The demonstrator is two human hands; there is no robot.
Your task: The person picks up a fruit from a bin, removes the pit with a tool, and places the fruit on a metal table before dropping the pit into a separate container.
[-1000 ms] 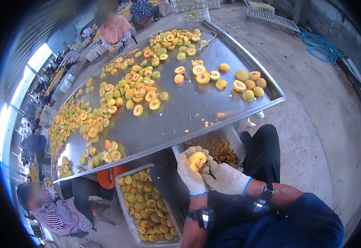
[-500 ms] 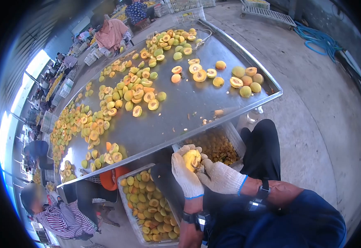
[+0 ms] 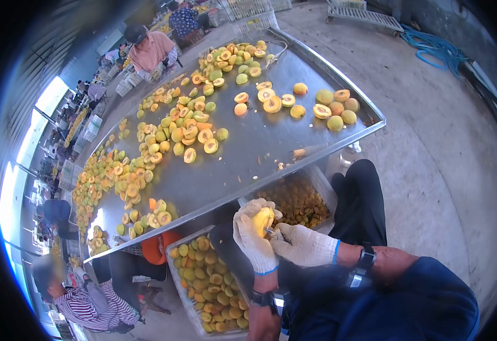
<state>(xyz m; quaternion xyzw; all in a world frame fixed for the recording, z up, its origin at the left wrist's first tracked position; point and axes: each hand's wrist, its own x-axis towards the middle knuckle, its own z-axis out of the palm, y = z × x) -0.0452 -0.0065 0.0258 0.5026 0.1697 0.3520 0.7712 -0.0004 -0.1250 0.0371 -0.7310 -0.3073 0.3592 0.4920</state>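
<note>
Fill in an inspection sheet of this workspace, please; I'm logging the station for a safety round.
Surface: metal table, raised rim, pale bits near the front edge.
Job's things: halved and whole fruit on top; crate of fruit and crate of brownish pieces below.
Clutter: an object with a wooden-looking end near the front edge.
Grippers: gloved left hand cups a yellow fruit; gloved right hand is against it, grip partly hidden.
Cables: no power cable seen; blue hose coiled on the floor.
Surroundings: co-workers at the far side and lower left.
</note>
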